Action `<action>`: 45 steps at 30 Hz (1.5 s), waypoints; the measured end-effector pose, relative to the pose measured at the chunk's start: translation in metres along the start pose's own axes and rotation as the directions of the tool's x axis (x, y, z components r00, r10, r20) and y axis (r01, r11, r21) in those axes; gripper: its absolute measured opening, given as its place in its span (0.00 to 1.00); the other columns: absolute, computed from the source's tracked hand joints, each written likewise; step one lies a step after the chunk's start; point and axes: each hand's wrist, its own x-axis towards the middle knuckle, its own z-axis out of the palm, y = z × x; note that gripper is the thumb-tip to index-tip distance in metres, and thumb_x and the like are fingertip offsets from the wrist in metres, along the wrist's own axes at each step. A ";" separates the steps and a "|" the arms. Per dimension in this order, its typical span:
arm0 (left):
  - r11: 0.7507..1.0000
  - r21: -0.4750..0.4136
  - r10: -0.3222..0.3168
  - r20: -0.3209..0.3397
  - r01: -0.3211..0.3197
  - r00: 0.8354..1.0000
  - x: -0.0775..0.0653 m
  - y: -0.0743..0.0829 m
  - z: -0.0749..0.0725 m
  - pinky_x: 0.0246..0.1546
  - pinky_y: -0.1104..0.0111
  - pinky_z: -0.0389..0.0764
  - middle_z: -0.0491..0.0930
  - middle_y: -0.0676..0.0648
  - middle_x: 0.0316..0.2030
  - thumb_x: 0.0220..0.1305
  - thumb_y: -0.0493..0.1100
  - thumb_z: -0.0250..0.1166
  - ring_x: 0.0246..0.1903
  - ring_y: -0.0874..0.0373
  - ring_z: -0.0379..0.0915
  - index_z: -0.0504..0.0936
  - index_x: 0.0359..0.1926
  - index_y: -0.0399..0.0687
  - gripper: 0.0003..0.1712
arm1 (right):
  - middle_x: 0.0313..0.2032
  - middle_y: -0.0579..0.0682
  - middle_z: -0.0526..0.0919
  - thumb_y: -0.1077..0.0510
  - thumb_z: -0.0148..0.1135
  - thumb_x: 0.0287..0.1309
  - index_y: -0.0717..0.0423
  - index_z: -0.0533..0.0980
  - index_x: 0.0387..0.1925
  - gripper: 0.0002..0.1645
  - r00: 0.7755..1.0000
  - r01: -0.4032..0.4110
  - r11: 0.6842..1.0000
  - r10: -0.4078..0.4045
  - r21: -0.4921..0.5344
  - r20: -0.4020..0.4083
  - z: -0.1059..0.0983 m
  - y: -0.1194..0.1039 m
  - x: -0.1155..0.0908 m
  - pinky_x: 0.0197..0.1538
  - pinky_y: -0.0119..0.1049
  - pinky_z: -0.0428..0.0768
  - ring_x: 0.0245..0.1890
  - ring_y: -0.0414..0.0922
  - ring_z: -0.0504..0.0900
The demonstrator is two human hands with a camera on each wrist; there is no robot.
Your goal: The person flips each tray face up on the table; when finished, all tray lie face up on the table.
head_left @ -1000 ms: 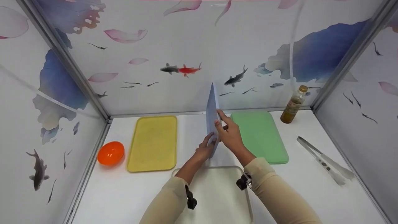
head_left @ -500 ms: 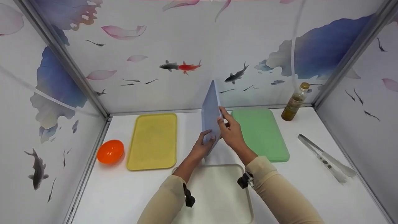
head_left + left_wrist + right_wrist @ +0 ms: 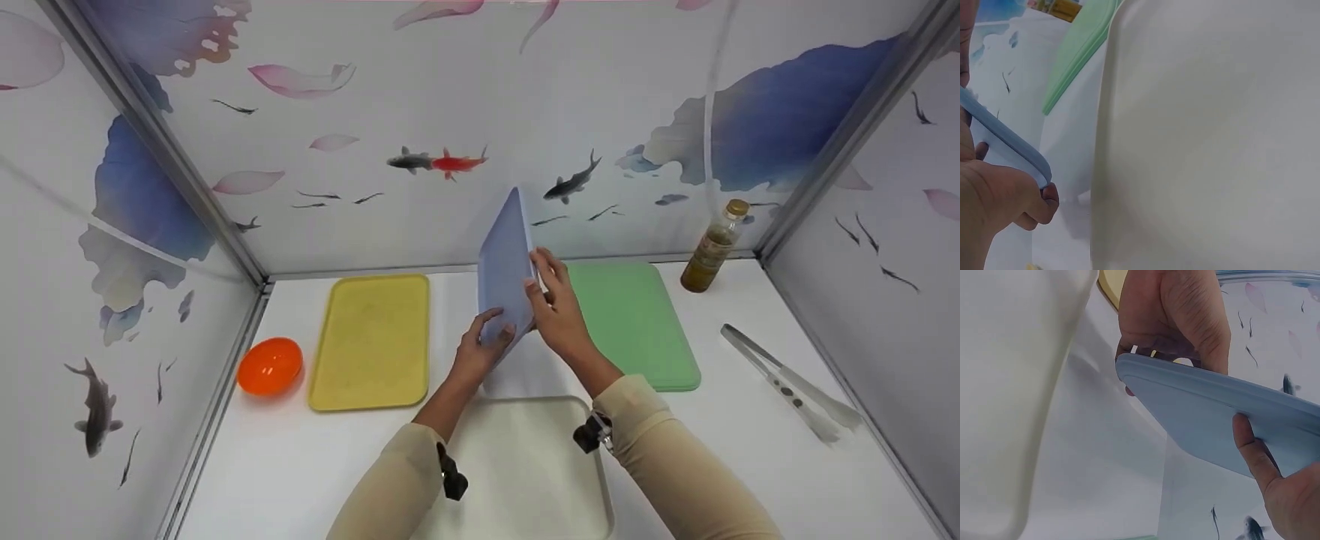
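A light blue tray (image 3: 504, 262) stands on its edge above the middle of the table, in both hands. My left hand (image 3: 474, 356) grips its lower near corner; in the left wrist view the fingers (image 3: 1044, 209) curl round that corner. My right hand (image 3: 559, 319) holds the tray's right side, higher up. In the right wrist view the right hand (image 3: 1297, 495) has one finger against the tray's flat face (image 3: 1202, 413), with the left hand (image 3: 1176, 315) at the corner. Part of the right hand's grip is hidden behind the tray.
An off-white tray (image 3: 525, 465) lies in front, below the forearms. To the left are a yellow tray (image 3: 369, 341) and an orange bowl (image 3: 270, 367). A green tray (image 3: 630, 322), an oil bottle (image 3: 709, 247) and metal tongs (image 3: 787, 386) lie or stand to the right. Printed panels enclose the table.
The blue tray has turned, so more of its left face shows to the head camera. My left hand has shifted slightly left and up with its corner; the right hand stays nearly in place.
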 end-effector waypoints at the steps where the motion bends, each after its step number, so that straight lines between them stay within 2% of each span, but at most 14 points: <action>1: 1.000 0.016 0.000 -0.011 0.001 1.000 0.000 0.000 0.000 0.77 0.34 0.69 0.64 0.33 0.83 0.75 0.70 0.67 0.81 0.29 0.62 0.73 0.79 0.63 0.39 | 0.88 0.57 0.55 0.56 0.50 0.88 0.55 0.59 0.87 0.34 1.000 0.014 1.000 -0.014 0.000 0.002 0.000 -0.001 0.000 0.63 0.60 0.83 0.74 0.64 0.76; 3: 0.999 0.043 0.007 -0.043 -0.005 0.999 -0.001 -0.001 -0.001 0.76 0.34 0.70 0.67 0.33 0.82 0.73 0.71 0.68 0.80 0.29 0.65 0.74 0.78 0.64 0.40 | 0.88 0.56 0.55 0.57 0.50 0.88 0.55 0.59 0.87 0.34 0.999 0.029 1.000 -0.029 0.005 0.015 -0.001 -0.002 0.001 0.70 0.64 0.79 0.80 0.63 0.70; 6: 0.997 0.077 0.037 -0.094 -0.030 0.995 -0.002 -0.001 -0.002 0.74 0.33 0.71 0.71 0.34 0.80 0.73 0.69 0.70 0.78 0.28 0.68 0.76 0.77 0.62 0.39 | 0.88 0.56 0.56 0.57 0.49 0.88 0.54 0.58 0.88 0.34 0.999 0.028 0.999 -0.029 0.027 0.032 -0.003 -0.004 0.001 0.73 0.68 0.75 0.82 0.63 0.67; 11: 0.996 0.087 0.028 -0.147 -0.015 0.989 -0.004 0.003 -0.002 0.74 0.31 0.69 0.70 0.31 0.79 0.69 0.70 0.73 0.77 0.25 0.64 0.76 0.78 0.60 0.43 | 0.88 0.59 0.56 0.56 0.48 0.89 0.57 0.58 0.87 0.34 0.998 0.038 0.998 -0.040 0.045 0.048 -0.007 -0.006 0.001 0.79 0.69 0.68 0.86 0.63 0.60; 15: 0.999 0.048 0.001 -0.171 0.007 0.985 -0.005 0.006 -0.005 0.75 0.30 0.66 0.65 0.30 0.80 0.65 0.73 0.75 0.79 0.26 0.57 0.71 0.82 0.61 0.51 | 0.88 0.56 0.56 0.55 0.53 0.88 0.56 0.58 0.87 0.36 0.998 0.026 0.999 -0.027 0.030 0.063 -0.009 -0.013 0.002 0.68 0.68 0.80 0.78 0.66 0.74; 18: 0.999 0.042 -0.010 -0.197 0.019 0.980 -0.006 0.006 -0.007 0.75 0.31 0.66 0.63 0.31 0.80 0.65 0.72 0.76 0.80 0.27 0.56 0.68 0.83 0.61 0.53 | 0.87 0.55 0.58 0.56 0.64 0.82 0.57 0.60 0.87 0.41 0.998 0.031 0.999 -0.029 -0.040 0.059 -0.010 -0.017 0.002 0.63 0.65 0.85 0.73 0.66 0.79; 20: 0.999 0.045 -0.017 -0.225 0.028 0.974 -0.006 0.007 -0.008 0.75 0.31 0.67 0.63 0.32 0.81 0.64 0.69 0.78 0.80 0.28 0.56 0.68 0.83 0.61 0.53 | 0.87 0.56 0.59 0.55 0.72 0.75 0.59 0.60 0.86 0.48 0.998 0.044 0.992 -0.038 -0.119 0.053 -0.010 -0.018 0.000 0.65 0.62 0.85 0.75 0.65 0.77; 23: 0.998 0.048 -0.013 -0.268 0.027 0.963 -0.007 0.008 -0.011 0.75 0.32 0.68 0.62 0.33 0.81 0.62 0.65 0.82 0.79 0.29 0.55 0.69 0.82 0.61 0.52 | 0.86 0.59 0.59 0.51 0.82 0.65 0.62 0.59 0.86 0.58 0.998 0.047 0.964 -0.033 -0.260 0.055 -0.011 -0.016 -0.003 0.70 0.62 0.82 0.79 0.65 0.71; 26: 0.999 0.051 0.020 -0.292 -0.005 0.956 -0.008 0.010 -0.015 0.74 0.34 0.68 0.60 0.34 0.82 0.61 0.62 0.83 0.78 0.31 0.54 0.69 0.82 0.61 0.53 | 0.87 0.61 0.56 0.47 0.88 0.56 0.61 0.59 0.87 0.67 0.998 0.035 0.928 -0.013 -0.372 0.060 -0.011 -0.013 -0.006 0.71 0.64 0.80 0.80 0.68 0.70; 31: 0.994 0.097 0.073 -0.312 -0.045 0.947 -0.012 0.014 -0.021 0.73 0.35 0.69 0.59 0.37 0.83 0.62 0.64 0.82 0.78 0.34 0.54 0.67 0.83 0.64 0.53 | 0.87 0.65 0.51 0.44 0.94 0.45 0.53 0.56 0.89 0.77 0.995 -0.009 0.880 0.056 -0.476 0.087 -0.013 -0.007 -0.012 0.69 0.66 0.80 0.76 0.73 0.73; 34: 0.990 0.135 0.071 -0.319 -0.029 0.945 -0.015 0.015 -0.022 0.73 0.35 0.71 0.59 0.39 0.83 0.62 0.67 0.81 0.79 0.35 0.55 0.66 0.83 0.67 0.54 | 0.87 0.67 0.48 0.44 0.95 0.43 0.49 0.55 0.89 0.80 0.988 -0.043 0.853 0.114 -0.519 0.105 -0.013 -0.002 -0.016 0.69 0.66 0.80 0.77 0.75 0.70; 38: 0.983 0.181 0.055 -0.295 -0.001 0.954 -0.019 0.014 -0.022 0.74 0.34 0.72 0.57 0.39 0.84 0.64 0.68 0.79 0.81 0.36 0.52 0.64 0.84 0.67 0.54 | 0.86 0.70 0.48 0.43 0.95 0.42 0.46 0.54 0.90 0.81 0.979 -0.090 0.830 0.174 -0.551 0.102 -0.011 0.008 -0.021 0.69 0.68 0.80 0.79 0.78 0.65; 42: 0.979 0.205 0.080 -0.262 -0.026 0.962 -0.023 0.014 -0.026 0.74 0.32 0.70 0.56 0.38 0.84 0.67 0.69 0.76 0.80 0.34 0.51 0.64 0.85 0.64 0.52 | 0.85 0.73 0.50 0.42 0.95 0.40 0.45 0.52 0.90 0.83 0.974 -0.126 0.827 0.207 -0.548 0.087 -0.009 0.023 -0.025 0.69 0.70 0.80 0.79 0.77 0.62; 45: 0.976 0.213 0.095 -0.236 -0.044 0.967 -0.025 0.014 -0.034 0.73 0.31 0.68 0.57 0.37 0.84 0.70 0.69 0.73 0.79 0.33 0.52 0.64 0.85 0.61 0.50 | 0.83 0.75 0.51 0.41 0.95 0.40 0.47 0.50 0.91 0.85 0.968 -0.142 0.840 0.228 -0.524 0.103 -0.007 0.037 -0.028 0.70 0.71 0.77 0.80 0.76 0.60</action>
